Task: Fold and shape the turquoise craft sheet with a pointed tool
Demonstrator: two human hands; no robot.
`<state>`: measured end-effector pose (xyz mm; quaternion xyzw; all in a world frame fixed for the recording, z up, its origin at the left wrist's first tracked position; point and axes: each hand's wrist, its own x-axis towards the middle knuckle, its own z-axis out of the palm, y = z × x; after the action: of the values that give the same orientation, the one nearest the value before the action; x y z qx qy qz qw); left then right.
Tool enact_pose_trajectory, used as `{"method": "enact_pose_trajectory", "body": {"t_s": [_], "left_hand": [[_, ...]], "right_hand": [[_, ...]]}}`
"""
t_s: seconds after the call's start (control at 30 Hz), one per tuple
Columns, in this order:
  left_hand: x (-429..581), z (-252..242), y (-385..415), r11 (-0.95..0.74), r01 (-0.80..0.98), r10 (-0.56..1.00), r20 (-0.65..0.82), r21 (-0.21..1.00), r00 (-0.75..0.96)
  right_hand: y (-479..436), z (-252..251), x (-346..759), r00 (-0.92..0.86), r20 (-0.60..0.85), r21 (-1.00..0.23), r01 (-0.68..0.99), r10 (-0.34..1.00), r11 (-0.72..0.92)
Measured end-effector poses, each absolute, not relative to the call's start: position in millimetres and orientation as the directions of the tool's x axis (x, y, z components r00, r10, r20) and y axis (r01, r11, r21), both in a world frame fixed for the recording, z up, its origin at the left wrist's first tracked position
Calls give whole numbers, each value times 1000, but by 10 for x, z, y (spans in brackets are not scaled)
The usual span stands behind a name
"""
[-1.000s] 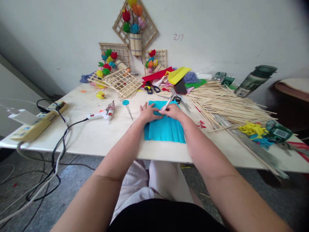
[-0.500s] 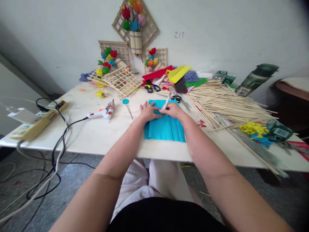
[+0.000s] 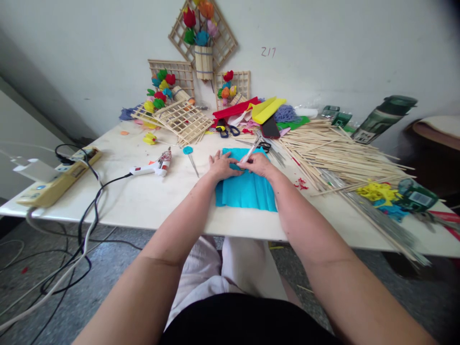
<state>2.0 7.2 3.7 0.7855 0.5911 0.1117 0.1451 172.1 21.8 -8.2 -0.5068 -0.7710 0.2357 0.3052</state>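
Observation:
A bright blue sheet of crepe paper, folded or layered, lies on the table in front of me. My left hand rests flat on its upper left part with the fingers spread. In my right hand is a white pen, pinched between thumb and fingers and tilted up to the right. Its tip is down at the paper near my left fingertips; any mark there is too small to see. Black-handled scissors lie just beyond the right hand. Left of the paper is a blue round piece on thin stems.
A white glue gun and a power strip with trailing cords lie left. Thin wooden sticks cover the right side, near a green bottle. Stick lattices and paper flowers stand along the wall.
The pen leans slightly more to the right than before. Both hands and the blue paper keep nearly the same place; the whole view has shifted very slightly.

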Motion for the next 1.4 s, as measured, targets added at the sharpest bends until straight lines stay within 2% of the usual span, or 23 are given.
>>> {"method": "enact_pose_trajectory", "body": {"t_s": [0.23, 0.53, 1.03, 1.23, 1.4], "left_hand": [[13, 23, 88, -268, 892, 959, 13, 365, 282], [15, 46, 70, -272, 895, 957, 1, 354, 290], [13, 56, 66, -276, 880, 954, 1, 386, 299], [8, 63, 66, -277, 881, 953, -9, 384, 304], [8, 80, 62, -270, 883, 953, -23, 383, 302]], "right_hand": [[197, -50, 1711, -291, 223, -653, 664, 931, 364], [203, -76, 1722, -276, 209, -728, 596, 938, 338], [157, -32, 1668, -228, 256, -598, 726, 939, 339], [145, -23, 1657, -224, 235, -614, 721, 946, 323], [136, -10, 1647, -209, 255, -579, 749, 944, 322]]}}
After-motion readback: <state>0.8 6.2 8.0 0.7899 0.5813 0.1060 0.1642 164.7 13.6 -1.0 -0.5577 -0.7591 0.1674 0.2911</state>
